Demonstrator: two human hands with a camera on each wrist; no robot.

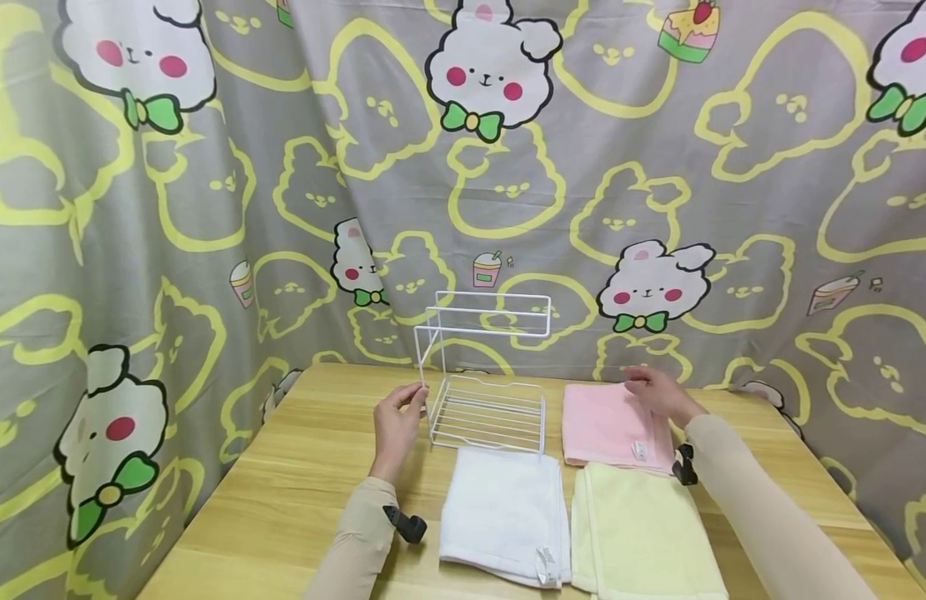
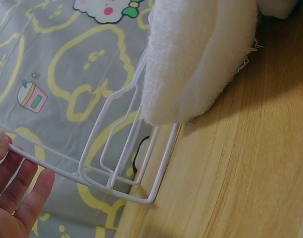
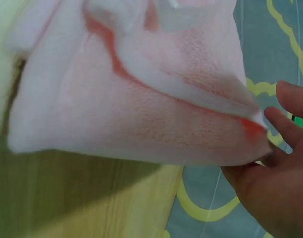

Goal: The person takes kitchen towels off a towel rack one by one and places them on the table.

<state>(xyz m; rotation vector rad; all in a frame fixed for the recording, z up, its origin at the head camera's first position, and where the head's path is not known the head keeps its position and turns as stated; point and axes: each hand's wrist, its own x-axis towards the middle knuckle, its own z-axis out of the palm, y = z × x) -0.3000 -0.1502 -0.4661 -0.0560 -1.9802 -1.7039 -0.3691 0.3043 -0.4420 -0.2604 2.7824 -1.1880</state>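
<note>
My left hand (image 1: 397, 423) pinches the left upright of a white wire rack (image 1: 543, 425) between thumb and fingers. The left wrist view shows the fingertips (image 2: 41, 188) behind the thin wire. My right hand (image 1: 663, 397) is at the far right corner of a folded pink towel (image 1: 601, 423), its fingers extended and touching the edge. In the right wrist view part of that hand is hidden behind the towel (image 3: 141, 124). In front of the rack lies a folded white towel (image 1: 503, 512), with a folded yellow towel (image 1: 643, 529) to its right.
The rack stands near the back of a wooden table (image 1: 282, 467). A grey curtain (image 1: 402, 192) with cartoon rabbits hangs right behind the table and along its left side. Small black cameras (image 1: 408, 525) are strapped to both wrists.
</note>
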